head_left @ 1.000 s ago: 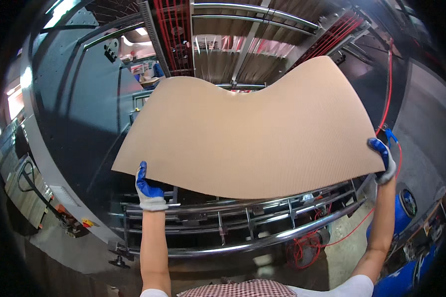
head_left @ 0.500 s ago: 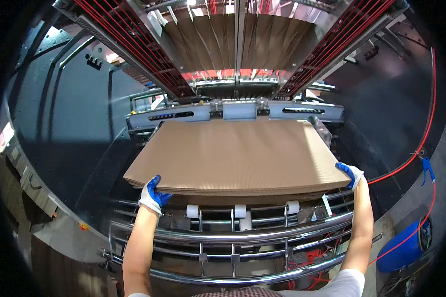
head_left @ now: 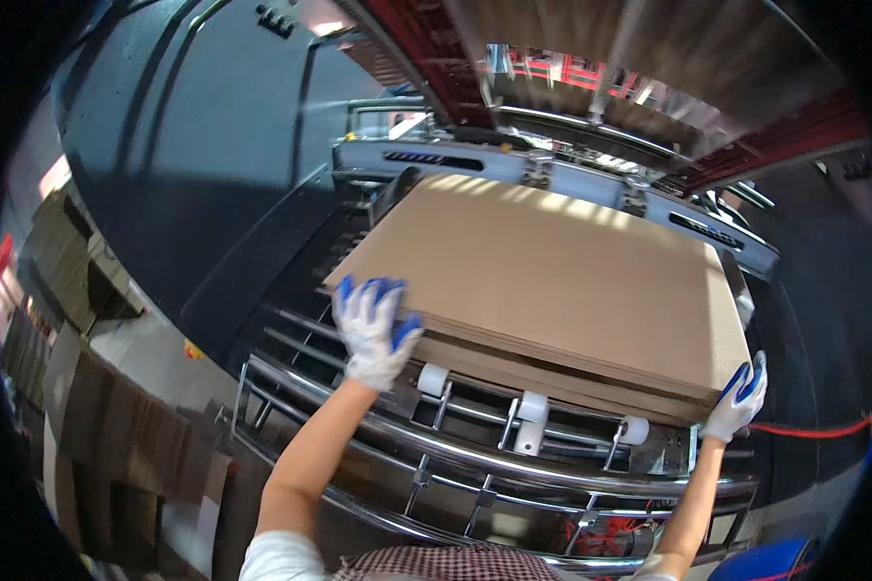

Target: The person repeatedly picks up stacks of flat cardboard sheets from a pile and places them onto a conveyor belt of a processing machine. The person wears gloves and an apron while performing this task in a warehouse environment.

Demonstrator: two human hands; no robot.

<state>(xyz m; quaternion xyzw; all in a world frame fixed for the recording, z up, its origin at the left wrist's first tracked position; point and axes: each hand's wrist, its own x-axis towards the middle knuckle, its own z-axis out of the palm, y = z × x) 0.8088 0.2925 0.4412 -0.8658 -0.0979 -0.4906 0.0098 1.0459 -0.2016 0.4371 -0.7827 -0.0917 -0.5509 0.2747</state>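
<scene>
Now both gloved hands, left hand (head_left: 373, 329) and right hand (head_left: 738, 397), press flat against the cardboard stack (head_left: 552, 281)'s near corners, fingers open, squaring it above the rollers (head_left: 531, 407).

Cardboard stack (head_left: 552, 281) hides feeder rollers (head_left: 531, 412) beneath.

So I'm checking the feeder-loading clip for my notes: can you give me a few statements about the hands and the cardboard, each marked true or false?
1. Both hands wear white gloves with blue fingers. True.
2. The left hand lies on the near left corner of the cardboard sheet stack. True.
3. The right hand hangs clear of the stack. False: it is at the near right corner.
4. The stack stands upright on edge. False: it lies flat on the machine.
5. White rollers sit below the stack's near edge, behind the chrome rails. True.
</scene>
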